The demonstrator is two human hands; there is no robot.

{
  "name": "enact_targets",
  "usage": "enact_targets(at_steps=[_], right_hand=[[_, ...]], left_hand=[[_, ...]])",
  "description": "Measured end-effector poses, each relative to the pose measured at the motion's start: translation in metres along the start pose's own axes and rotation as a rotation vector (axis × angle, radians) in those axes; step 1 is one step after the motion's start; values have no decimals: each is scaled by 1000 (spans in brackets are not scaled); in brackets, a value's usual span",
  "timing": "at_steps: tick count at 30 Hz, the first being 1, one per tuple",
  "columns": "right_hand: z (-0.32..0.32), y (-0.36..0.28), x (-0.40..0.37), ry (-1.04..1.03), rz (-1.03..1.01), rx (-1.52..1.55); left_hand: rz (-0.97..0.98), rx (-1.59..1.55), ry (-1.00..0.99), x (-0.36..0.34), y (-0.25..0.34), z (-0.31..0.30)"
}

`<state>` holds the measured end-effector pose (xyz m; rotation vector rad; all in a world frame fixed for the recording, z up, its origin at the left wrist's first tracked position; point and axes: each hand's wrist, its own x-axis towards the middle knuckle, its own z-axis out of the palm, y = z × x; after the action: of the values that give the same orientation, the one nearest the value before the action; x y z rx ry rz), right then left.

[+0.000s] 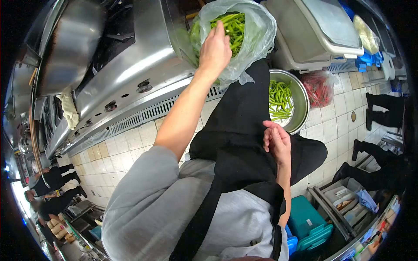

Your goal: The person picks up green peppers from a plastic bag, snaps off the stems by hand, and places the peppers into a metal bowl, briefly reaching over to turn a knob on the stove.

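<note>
A clear plastic bag of long green chili peppers stands at the top, against the stove front. My left hand reaches into its mouth, fingers curled down on the peppers; their tips are partly hidden. Below and right of the bag, a round metal bowl on the floor holds more green chili peppers. By the bowl's near rim, above my knee, is my right hand. Its fingers are curled in with the thumb across them, and anything inside is hidden.
The steel stove with knobs runs along my left. Beyond the bowl lie a bag of red chili peppers and grey lidded bins. Green plastic containers stand at lower right. Other people's legs show at right, and two people stand far left.
</note>
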<state>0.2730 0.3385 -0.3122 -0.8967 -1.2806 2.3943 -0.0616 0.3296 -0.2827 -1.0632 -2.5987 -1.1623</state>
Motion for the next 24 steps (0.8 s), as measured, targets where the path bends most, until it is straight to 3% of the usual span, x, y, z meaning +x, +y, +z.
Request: enact_targets(at_steps=[1,3,4,6,9,11,13,14,16,17,20,21,23,24], right_hand=[[0,1,-1,8,2,-27],[0,0,-3,21,-4,-33],[-3,1,-4,28,-12,-42],[-5,3,-7,34,-22,-51],[-6,3,-10,62,-18,-73],[-10,7,-10,117,-26,-63],[-15,10,-9,126,-59,-60],[-16,12,-8,136,-93,-56],[-13,14,-5,155,-105,-45],[-13,13,-4,174,-124,-42],[-14,14,-2,158,-147,-86],[-14,14,-2,155,-156,-94],[-13,14,-2,174,-171,-82],[-14,13,-3,181,-181,-76]], left_hand=[[1,-4,3,6,-9,12],[-87,183,-254,13,-25,34],[-85,181,-254,12,-30,44],[-126,331,-522,10,-38,58],[13,405,-383,0,-57,68],[26,415,-403,0,-62,64],[41,181,-198,-4,-65,60],[42,186,-202,-3,-63,59],[-208,-77,9,1,-57,54],[-210,-76,10,2,-49,45],[-170,-536,238,-5,-29,26],[-164,-540,229,-14,-24,20],[-150,-728,12,-39,13,-11],[-113,-619,-170,-51,30,-30]])
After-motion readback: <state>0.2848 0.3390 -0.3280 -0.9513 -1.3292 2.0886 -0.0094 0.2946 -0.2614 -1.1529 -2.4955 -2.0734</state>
